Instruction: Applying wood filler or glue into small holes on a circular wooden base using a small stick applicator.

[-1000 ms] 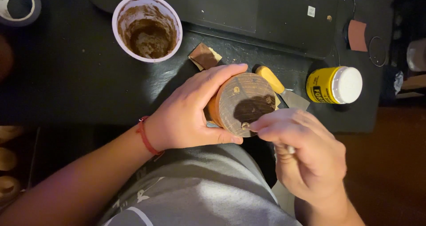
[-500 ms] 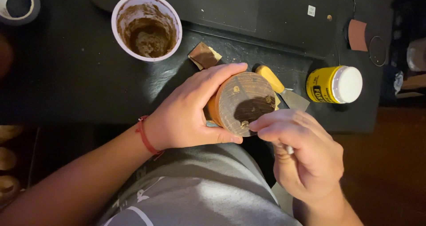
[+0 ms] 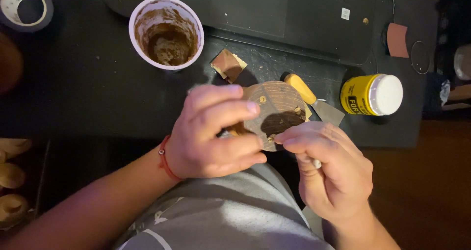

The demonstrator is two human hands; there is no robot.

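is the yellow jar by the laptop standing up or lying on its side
On its side. The yellow jar lies on the black table, its white lid on and facing right.

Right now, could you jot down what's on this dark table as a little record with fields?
left hand: grips the round wooden disc
right hand: fingertips on the disc's dark smear
cup: white, brown paste inside, upright
yellow jar: white lid, on its side
putty knife: yellow handle, behind the disc
tape roll: far left corner
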